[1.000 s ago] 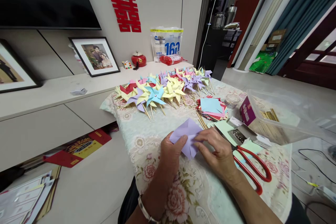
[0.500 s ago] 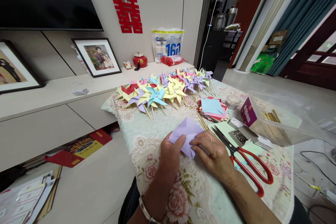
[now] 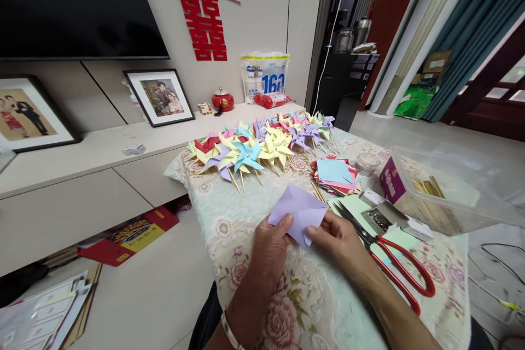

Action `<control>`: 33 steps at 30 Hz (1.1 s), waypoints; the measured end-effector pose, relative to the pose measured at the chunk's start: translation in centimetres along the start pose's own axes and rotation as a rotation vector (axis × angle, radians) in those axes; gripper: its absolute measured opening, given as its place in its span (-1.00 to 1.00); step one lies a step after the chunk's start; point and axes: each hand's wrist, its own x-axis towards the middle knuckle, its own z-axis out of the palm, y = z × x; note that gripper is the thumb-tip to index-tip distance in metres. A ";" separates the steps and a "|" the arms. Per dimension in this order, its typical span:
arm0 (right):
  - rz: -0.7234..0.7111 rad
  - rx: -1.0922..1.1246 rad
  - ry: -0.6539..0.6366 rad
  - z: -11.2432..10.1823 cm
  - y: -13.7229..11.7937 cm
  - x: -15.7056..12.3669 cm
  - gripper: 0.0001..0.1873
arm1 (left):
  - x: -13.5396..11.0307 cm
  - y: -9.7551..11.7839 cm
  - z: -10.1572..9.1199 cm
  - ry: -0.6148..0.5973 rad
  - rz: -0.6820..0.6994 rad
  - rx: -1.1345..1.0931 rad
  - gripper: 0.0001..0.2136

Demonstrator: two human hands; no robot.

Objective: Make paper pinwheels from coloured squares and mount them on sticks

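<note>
A purple paper square (image 3: 298, 212) with slits cut toward its middle is held between both hands above the flowered tablecloth. My left hand (image 3: 271, 243) pinches its lower left side, thumb on top. At the lower right edge, my right hand (image 3: 337, 236) grips it with the thumb in front and the fingers behind. Scissors with red handles (image 3: 404, 265) lie just right of my right hand, blades partly open. Beyond the hands stands a group of finished paper pinwheels (image 3: 248, 153) on sticks. A stack of coloured paper squares (image 3: 334, 173) lies past the right hand.
At the right a clear plastic box (image 3: 447, 197) holds wooden sticks. A small open box of metal pins (image 3: 378, 220) sits on green paper by the scissors. A round clear container (image 3: 367, 164) stands near the stack. Behind the table runs a white cabinet (image 3: 94, 161) with framed photos.
My right hand has shifted from the paper's middle to its right edge, its fingers going behind. The purple sheet now lies flatter and more open. The view has tilted slightly.
</note>
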 end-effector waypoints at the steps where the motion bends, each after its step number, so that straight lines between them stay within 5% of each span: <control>1: 0.029 0.075 -0.008 0.1 0.0 0.0 -0.58 | -0.1 0.0 0.1 -0.006 -0.010 0.019 -0.72; 11: -0.029 0.208 0.213 -0.4 0.3 0.5 -0.66 | 0.1 -0.2 0.1 0.069 0.023 0.227 -0.50; 16: -0.169 -0.089 0.421 -0.7 0.4 0.1 -0.73 | 0.2 -0.6 -0.8 0.338 0.362 0.552 -0.54; 19: -0.280 -0.361 0.512 -0.6 0.3 -0.4 -0.81 | -0.4 -0.6 -0.8 0.168 0.365 0.643 -0.71; 22: -0.439 -0.466 0.403 -0.3 -0.2 -0.6 -0.89 | -1.1 -0.4 0.0 -0.174 0.219 0.506 -0.58; 24: -0.529 -0.457 0.254 -0.2 -0.7 -0.7 -0.89 | -1.4 -0.2 0.7 -0.293 0.169 0.369 -0.50; 28: -0.541 -0.416 0.054 -0.2 -1.4 -0.8 -0.67 | -1.3 0.0 1.2 -0.233 0.180 0.288 -0.53; 33: -0.393 -0.289 -0.023 -0.6 -0.9 -1.0 -0.53 | -0.4 -0.7 -0.1 -0.056 0.125 0.330 -0.69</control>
